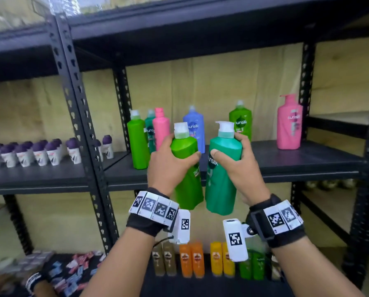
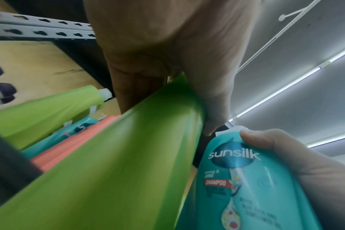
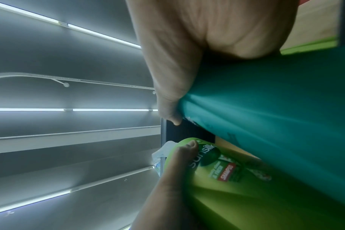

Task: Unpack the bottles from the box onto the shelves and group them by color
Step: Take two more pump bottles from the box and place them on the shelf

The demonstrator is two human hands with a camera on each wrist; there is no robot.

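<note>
Bright ceiling tubes; blurry, edges warped.

The shelving [image 1: 265, 161] is faced from the head view at close range. From the wrists, apparently tilted upward, both held bottles are seen very near.

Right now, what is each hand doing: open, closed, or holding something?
Left hand: holds the light green bottle, fingers curled round it.
Right hand: holds the teal bottle, fingers curled round it.
</note>
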